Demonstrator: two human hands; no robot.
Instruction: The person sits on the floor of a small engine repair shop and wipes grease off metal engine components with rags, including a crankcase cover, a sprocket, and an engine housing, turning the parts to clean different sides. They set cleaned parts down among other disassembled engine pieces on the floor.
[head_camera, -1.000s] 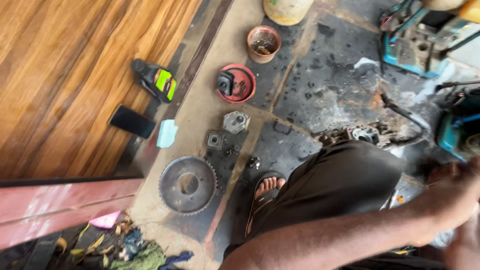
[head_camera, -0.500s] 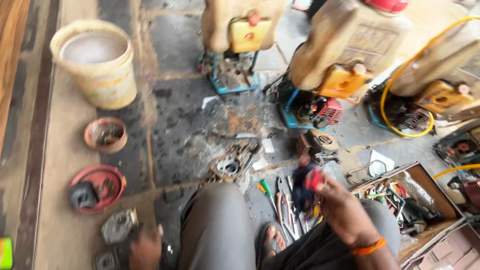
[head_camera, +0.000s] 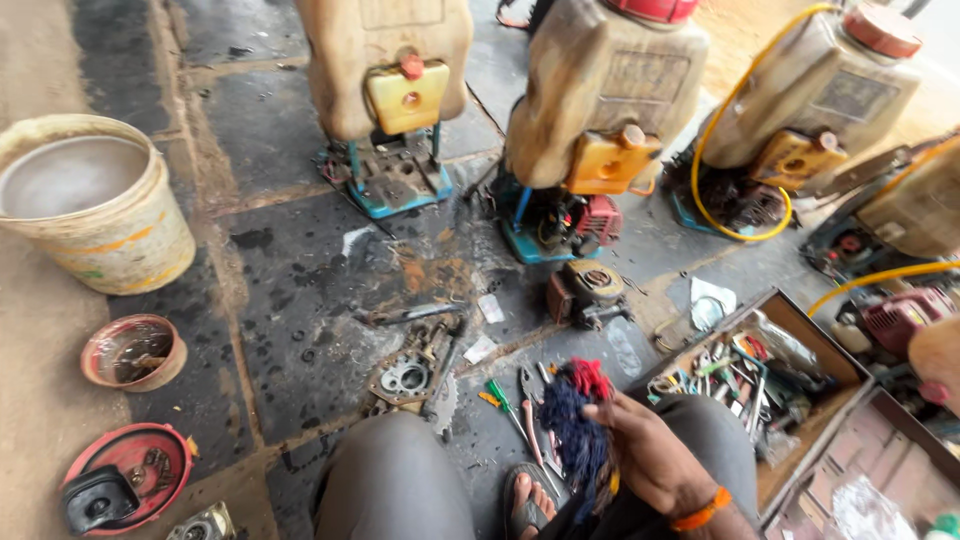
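My right hand (head_camera: 655, 455), with an orange band at the wrist, is closed around a bundle of blue and red cloth waste (head_camera: 575, 430) held above my lap. Just beyond it, screwdrivers and pliers (head_camera: 515, 395) lie on the oily stone floor. A grey metal engine casing (head_camera: 405, 375) rests on the floor in front of my left knee (head_camera: 400, 480). A small engine (head_camera: 585, 290) stands a little farther off. My left hand is out of view.
Three backpack sprayer tanks (head_camera: 385, 70) (head_camera: 600, 100) (head_camera: 820, 100) stand at the back. A dirty bucket (head_camera: 95, 200), a small bowl (head_camera: 130, 350) and a red round cover (head_camera: 125, 475) sit at the left. An open wooden toolbox (head_camera: 790, 325) is at the right.
My view swung from the wooden floor and gear to the sprayers, then moved closer. My left hand, seen low left half a second ago, has left the view. The right hand keeps the cloth.
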